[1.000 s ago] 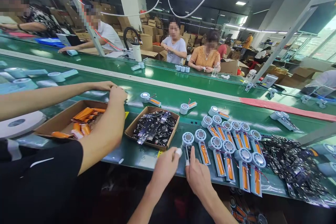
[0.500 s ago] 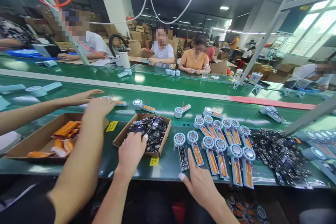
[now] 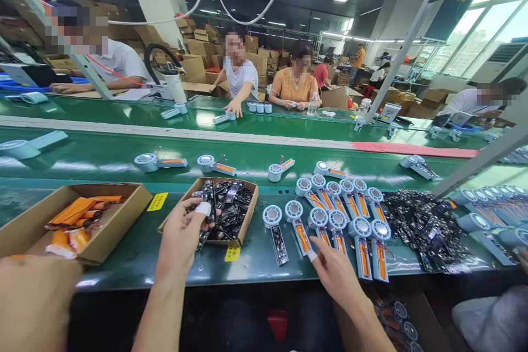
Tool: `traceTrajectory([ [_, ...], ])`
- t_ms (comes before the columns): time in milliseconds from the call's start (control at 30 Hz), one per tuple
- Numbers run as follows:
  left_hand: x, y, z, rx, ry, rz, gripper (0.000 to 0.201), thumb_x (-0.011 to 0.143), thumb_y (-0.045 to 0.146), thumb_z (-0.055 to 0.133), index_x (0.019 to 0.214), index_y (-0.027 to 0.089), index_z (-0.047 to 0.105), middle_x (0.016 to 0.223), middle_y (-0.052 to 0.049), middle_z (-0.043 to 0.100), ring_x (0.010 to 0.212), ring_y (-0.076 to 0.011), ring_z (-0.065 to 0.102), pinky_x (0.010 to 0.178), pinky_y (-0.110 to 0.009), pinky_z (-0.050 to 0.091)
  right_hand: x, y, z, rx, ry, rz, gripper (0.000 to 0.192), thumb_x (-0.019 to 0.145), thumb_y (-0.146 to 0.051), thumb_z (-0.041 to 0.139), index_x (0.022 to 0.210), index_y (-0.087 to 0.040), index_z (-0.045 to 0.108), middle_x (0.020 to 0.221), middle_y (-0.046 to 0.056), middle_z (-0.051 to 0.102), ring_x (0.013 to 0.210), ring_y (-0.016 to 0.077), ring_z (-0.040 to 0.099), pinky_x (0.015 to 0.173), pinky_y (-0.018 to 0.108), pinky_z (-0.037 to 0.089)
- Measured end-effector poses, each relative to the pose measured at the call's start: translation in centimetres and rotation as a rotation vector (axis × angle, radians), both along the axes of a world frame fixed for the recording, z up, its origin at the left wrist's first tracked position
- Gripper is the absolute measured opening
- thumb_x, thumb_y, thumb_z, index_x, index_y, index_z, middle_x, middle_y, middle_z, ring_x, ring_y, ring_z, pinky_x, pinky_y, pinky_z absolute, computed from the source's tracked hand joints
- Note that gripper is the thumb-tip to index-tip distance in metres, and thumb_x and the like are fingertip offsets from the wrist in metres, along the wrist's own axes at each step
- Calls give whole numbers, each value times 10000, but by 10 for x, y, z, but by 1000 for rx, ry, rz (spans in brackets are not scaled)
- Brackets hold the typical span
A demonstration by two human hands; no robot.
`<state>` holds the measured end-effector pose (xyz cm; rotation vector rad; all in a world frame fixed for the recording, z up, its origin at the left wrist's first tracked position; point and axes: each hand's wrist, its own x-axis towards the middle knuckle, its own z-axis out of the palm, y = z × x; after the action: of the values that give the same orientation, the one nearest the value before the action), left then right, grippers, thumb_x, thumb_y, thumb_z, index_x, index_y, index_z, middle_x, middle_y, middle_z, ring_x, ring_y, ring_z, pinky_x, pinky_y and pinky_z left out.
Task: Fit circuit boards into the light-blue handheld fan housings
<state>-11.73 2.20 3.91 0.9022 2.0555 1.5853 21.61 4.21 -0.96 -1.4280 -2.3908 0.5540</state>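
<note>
Now, left hand [image 3: 181,234]: I pinch a black circuit strip [image 3: 209,202] upright over the cardboard box [image 3: 247,219] of strips.
Right hand [image 3: 336,272]: fingers spread, taped fingertip touching a fan unit [image 3: 297,221] on the green bench [image 3: 136,253].

Both hands out: left [image 3: 181,231] pinching (taped finger), right [image 3: 336,269] fingers spread.
</note>
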Motion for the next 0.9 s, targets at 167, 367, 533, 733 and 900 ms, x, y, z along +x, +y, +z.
traceTrajectory([
  [167,53,-34,-18,176,-642,-109,485,590,407,779,1007,200,643,699,-6,704,518,-143,604,450,-229,432,-13,3,6,59,-11,-47,372,972,-160,446,1302,-150,617,1010,97,738,906,223,701,803,311,517],
  [367,101,-66,-28,115,-862,-310,415,713,436,761,1053,208,696,1189,-162,742,892,-287,729,506,-273,485,-46,13,5,171,-154,-106,342,945,-61,467,1216,-182,636,1090,94,666,992,224,654,797,287,512],
  [533,122,-57,-47,-71,-728,-377,510,601,513,820,930,168,641,690,-54,730,546,-163,636,482,-237,449,-57,34,6,190,-245,-45,240,919,-44,552,1088,-166,671,1003,98,657,906,223,652,725,274,496],
  [733,152,-44,-64,-147,-604,-471,525,631,668,708,790,173,633,446,104,391,380,-59,308,385,-185,253,-46,36,5,227,-186,39,253,954,-54,531,1100,-192,684,1035,74,677,948,189,647,791,261,507],
  [900,166,-42,-64,-92,-492,-505,396,654,554,721,782,181,688,789,-36,690,734,-188,637,678,-281,524,-38,18,-2,267,-30,67,256,960,-64,520,1102,-180,699,1061,83,722,969,191,684,846,276,524],
])
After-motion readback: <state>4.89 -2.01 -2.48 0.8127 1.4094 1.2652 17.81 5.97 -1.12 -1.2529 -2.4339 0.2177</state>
